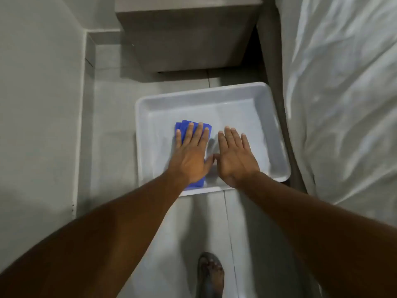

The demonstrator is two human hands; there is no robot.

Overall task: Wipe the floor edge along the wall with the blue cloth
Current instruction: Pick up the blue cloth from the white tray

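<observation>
A person is looking down at a white plastic tray (277, 134) sitting on a grey tiled floor (111, 117). The left hand (190, 151) is lying flat, fingers spread, pressing on the folded blue cloth (182, 127) inside the tray's left half, the cloth's long axis running away from the person. The right hand (235, 155) is hovering open beside it, holding nothing. The wall (38, 93) and its floor edge (87, 125) are lying further left, so the left hand is likely carrying the cloth there.
</observation>
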